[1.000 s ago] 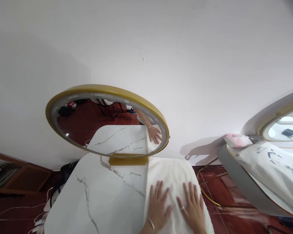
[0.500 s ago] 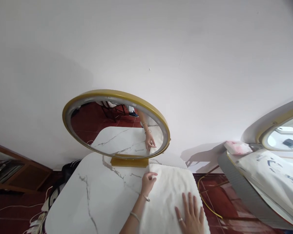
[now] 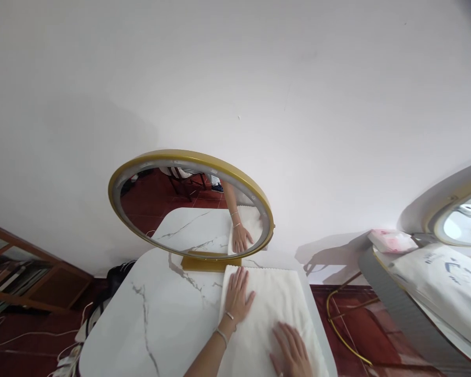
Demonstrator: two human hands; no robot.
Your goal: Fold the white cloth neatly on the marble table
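Cloth (image 3: 267, 301), white and slightly rippled, lies at the lower centre of the frame, over the right part of the marbled surface (image 3: 172, 324). Both hands are palm down on it, gripping nothing: the left hand (image 3: 237, 301) lies flat along its left edge with fingers extended, the right hand (image 3: 294, 351), lower down, has fingers spread. A gold-rimmed mirror (image 3: 192, 204) stands left of centre.

Mirror (image 3: 191, 205), round, gold frame, on gold base (image 3: 203, 263). Second mirror (image 3: 459, 224), gold-framed, cut off at right edge. Neighbouring table (image 3: 404, 311), grey ribbed side, bearing packet (image 3: 392, 241), pink and white, and bag (image 3: 451, 275), white, dark print. Shelf (image 3: 58, 285), wooden, holding books (image 3: 18, 277), far left.
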